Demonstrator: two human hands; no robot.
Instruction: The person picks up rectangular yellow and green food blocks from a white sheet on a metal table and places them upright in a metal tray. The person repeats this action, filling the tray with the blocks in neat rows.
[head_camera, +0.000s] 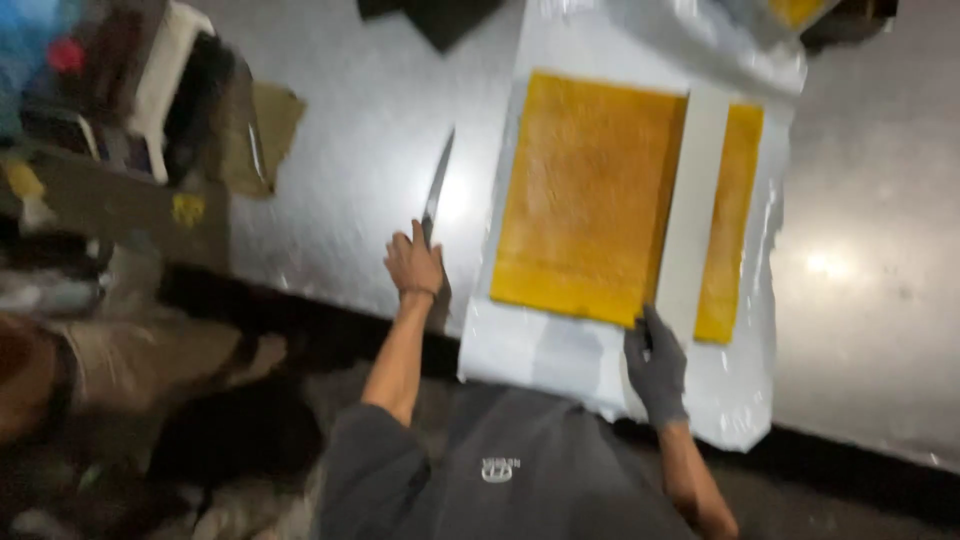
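Steel-grey worktable (360, 150) fills most of the head view, with glare spots on it and a dark edge running along the near side. Frame is motion-blurred, so fine detail is soft.

On the table sits a sheet of white plastic wrap (540, 350), and on that a large yellow slab (585, 195), flat, roughly rectangular. A white straight strip (695, 200) lies lengthwise across the slab near its right side, so a narrow band of yellow shows beyond it — whether that band is cut free or one piece with the rest, can't tell. More crumpled clear plastic (720, 40) bunches at the far end of the slab.

Left hand (414, 265) is bare, closed around the handle of a long knife (437, 185). Blade points away from the person, lying low over the bare table just left of the wrap, clear of the slab.

Right hand (655, 370) wears a dark grey glove, fingers bent, pressing on the near end of the white strip at the slab's near edge. Grip versus plain press — cannot tell.

Left of the table: blurred clutter, a white plastic stool or crate (165, 75), brown cardboard scrap (265, 135), dark floor. Person's dark grey shirt (500, 470) fills the bottom centre.
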